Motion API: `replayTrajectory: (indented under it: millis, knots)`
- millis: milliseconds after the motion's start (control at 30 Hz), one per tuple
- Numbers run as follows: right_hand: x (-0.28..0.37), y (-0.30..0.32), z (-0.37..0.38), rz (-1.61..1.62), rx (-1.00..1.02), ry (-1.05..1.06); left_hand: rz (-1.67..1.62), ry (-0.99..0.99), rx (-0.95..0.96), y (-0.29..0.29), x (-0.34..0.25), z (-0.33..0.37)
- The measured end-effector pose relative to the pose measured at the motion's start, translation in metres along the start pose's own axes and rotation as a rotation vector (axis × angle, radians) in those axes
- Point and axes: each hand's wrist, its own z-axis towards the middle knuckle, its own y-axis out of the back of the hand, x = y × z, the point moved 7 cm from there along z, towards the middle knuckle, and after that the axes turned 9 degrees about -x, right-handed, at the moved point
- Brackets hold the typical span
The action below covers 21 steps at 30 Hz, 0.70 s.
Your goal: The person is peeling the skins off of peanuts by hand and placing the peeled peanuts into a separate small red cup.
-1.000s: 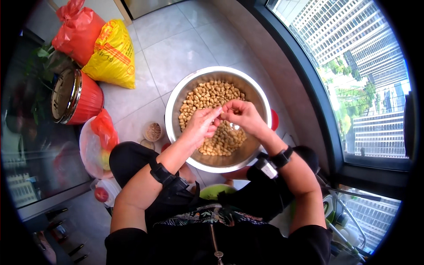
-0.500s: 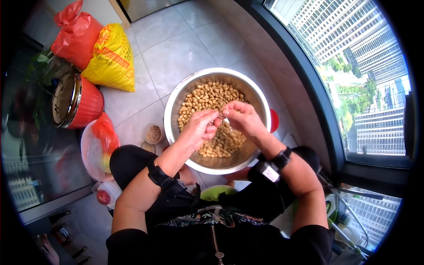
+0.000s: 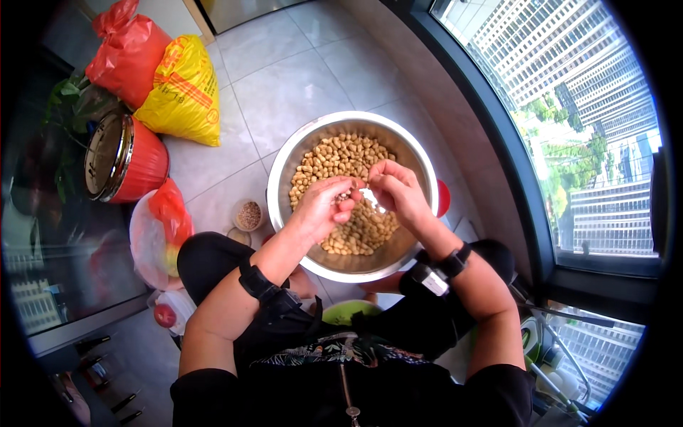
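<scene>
A wide steel basin (image 3: 425,167) between my knees holds many unshelled peanuts (image 3: 338,153). Over its middle, my left hand (image 3: 324,206) is turned partly upward, its fingers curled round small peanut kernels (image 3: 345,195). Close to its right, my right hand (image 3: 398,191) pinches thumb and forefinger together near the left fingertips. Whatever lies in that pinch is too small to make out. Below the right fingers, a bright white patch shows among the peanuts; I cannot tell what it is.
Left of the basin stands a small bowl of kernels (image 3: 248,215). Farther left are a red bucket (image 3: 142,160), a red bag (image 3: 128,60), a yellow bag (image 3: 181,92) and a pink-white tub (image 3: 146,245). A green bowl (image 3: 348,311) sits before me; a window (image 3: 569,128) lines the right.
My right hand has drawn slightly apart from the left, to the right. The left fingers have opened a little, showing more of the kernels. The view has shifted slightly.
</scene>
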Motion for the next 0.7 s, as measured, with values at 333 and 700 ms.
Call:
replayTrajectory:
  millis: [333, 700]
  knots:
    - [0.024, -0.014, -0.015, -0.584, -0.140, 0.449, 0.117, -0.086, -0.046, 0.011, 0.008, 0.010]
    - [0.043, 0.179, -0.012, -0.647, -0.652, 0.159, 0.170, 0.004, 0.021, -0.007, 0.016, 0.011]
